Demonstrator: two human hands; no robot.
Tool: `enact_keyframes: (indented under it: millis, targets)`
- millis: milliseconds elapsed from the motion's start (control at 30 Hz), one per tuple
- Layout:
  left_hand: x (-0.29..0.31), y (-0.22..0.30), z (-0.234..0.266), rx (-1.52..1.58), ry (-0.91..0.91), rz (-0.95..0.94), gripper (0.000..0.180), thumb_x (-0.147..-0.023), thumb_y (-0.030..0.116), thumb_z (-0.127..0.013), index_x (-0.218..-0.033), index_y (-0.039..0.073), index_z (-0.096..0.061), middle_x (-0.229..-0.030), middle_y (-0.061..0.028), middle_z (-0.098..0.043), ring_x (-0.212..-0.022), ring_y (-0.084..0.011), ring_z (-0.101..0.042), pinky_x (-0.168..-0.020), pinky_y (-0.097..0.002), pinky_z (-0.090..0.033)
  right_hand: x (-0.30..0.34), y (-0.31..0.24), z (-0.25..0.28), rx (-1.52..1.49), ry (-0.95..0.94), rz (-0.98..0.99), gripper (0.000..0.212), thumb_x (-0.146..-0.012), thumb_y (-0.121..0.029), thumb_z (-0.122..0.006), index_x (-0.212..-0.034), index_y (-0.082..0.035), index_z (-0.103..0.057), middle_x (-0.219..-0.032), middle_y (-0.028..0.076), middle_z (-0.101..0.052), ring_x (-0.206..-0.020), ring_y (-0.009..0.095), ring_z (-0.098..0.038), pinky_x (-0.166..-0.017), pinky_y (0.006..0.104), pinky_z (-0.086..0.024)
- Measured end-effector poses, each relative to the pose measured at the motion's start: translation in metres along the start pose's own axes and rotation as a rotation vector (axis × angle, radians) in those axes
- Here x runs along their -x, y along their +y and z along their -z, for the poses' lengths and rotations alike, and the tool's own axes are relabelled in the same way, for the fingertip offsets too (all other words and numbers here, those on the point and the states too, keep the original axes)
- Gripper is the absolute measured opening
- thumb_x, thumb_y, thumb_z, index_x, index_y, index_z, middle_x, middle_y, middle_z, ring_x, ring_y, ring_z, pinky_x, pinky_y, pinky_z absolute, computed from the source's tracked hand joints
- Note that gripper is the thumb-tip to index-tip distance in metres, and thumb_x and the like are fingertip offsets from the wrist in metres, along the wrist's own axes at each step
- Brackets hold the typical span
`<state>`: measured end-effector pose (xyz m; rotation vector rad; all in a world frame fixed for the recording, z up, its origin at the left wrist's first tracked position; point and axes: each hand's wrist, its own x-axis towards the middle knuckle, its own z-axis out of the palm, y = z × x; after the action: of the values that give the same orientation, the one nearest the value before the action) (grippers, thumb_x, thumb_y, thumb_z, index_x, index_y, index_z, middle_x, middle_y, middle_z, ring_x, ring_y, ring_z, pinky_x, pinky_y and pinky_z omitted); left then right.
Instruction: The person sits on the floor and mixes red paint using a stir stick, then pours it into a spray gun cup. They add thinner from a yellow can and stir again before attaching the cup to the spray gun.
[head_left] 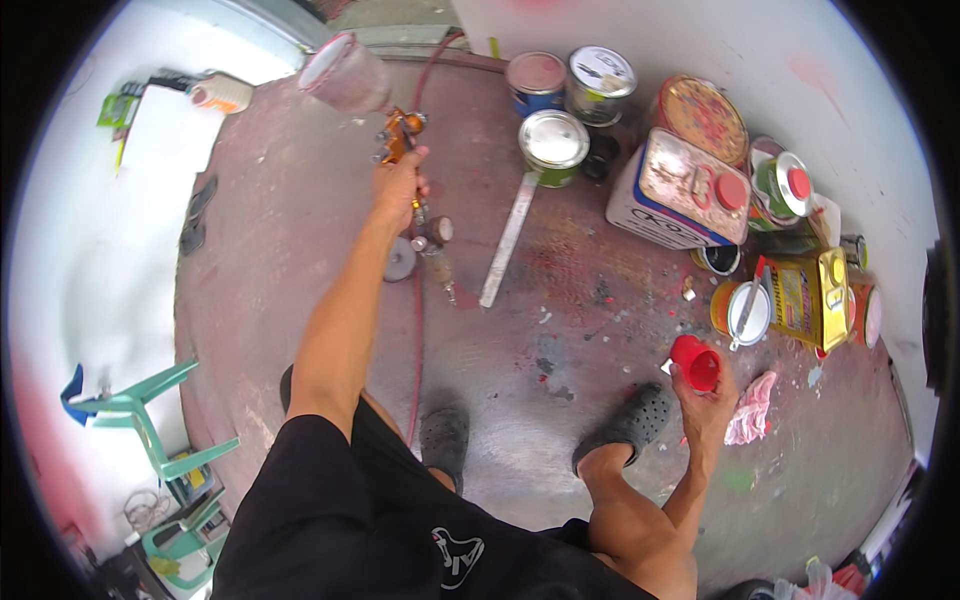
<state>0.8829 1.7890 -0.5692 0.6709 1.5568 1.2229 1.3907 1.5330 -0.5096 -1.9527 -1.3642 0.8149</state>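
Note:
My left hand (400, 185) is closed round the handle of an orange spray gun (399, 132), held out ahead of me at the far left. A cloudy cup (346, 78) is fixed to the gun and tilts away to the left. Below the grip hang fittings (437, 255) with a gauge-like round part, and a red hose (418, 350) runs down over the floor. Low on the right, my right hand (708, 405) grips a small red cup (697, 362), its mouth turned up toward me. What the cup holds is hard to make out.
Paint cans (555, 140), a large rectangular tin (690, 190) and a yellow tin (812, 295) crowd the right wall. A flat stick (508, 240) and a stained pink cloth (752, 408) lie on the floor. Green plastic chairs (150, 410) stand at left.

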Motion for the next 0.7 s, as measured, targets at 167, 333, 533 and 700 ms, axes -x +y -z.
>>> enact_keyframes:
  millis: [167,333,533,700]
  targets:
    - [0.014,0.071,0.108,-0.085,0.424,-0.081,0.033,-0.109,0.042,-0.074,-0.113,0.010,-0.068,-0.080,-0.0004,-0.055,-0.048,-0.0090,-0.043,-0.043,-0.0298,-0.039,-0.005,-0.030,0.000,-0.025,0.010,0.042,0.057,-0.089,-0.011,-0.092,-0.140,-0.002,-0.068,-0.123,0.011,-0.077,-0.114,0.021,-0.072,-0.102,0.0359,-0.056]
    - [0.041,0.103,0.185,-0.052,0.578,-0.033,0.031,-0.110,0.048,-0.070,-0.113,0.017,-0.066,-0.078,0.0030,-0.052,-0.046,-0.0076,-0.039,-0.042,-0.0302,-0.037,-0.014,-0.050,0.013,0.041,-0.020,0.093,0.056,-0.090,-0.011,-0.091,-0.141,-0.003,-0.068,-0.126,0.011,-0.077,-0.115,0.022,-0.073,-0.102,0.0370,-0.057]
    - [0.061,0.098,0.238,-0.021,0.646,-0.017,0.038,-0.110,0.044,-0.072,-0.141,0.022,-0.068,-0.080,0.0007,-0.051,-0.047,-0.0098,-0.042,-0.042,-0.0313,-0.038,-0.023,-0.088,0.032,0.085,-0.057,0.116,0.056,-0.091,-0.011,-0.091,-0.141,-0.003,-0.069,-0.129,0.012,-0.076,-0.118,0.022,-0.072,-0.104,0.0371,-0.058]
    - [0.067,0.098,0.251,-0.010,0.648,-0.033,0.052,-0.110,0.043,-0.071,-0.161,0.036,-0.058,-0.080,0.0007,-0.052,-0.047,-0.0094,-0.042,-0.042,-0.0311,-0.037,-0.021,-0.106,0.042,0.024,-0.057,0.155,0.057,-0.090,-0.011,-0.092,-0.142,-0.002,-0.069,-0.125,0.012,-0.077,-0.115,0.022,-0.073,-0.103,0.0368,-0.058]
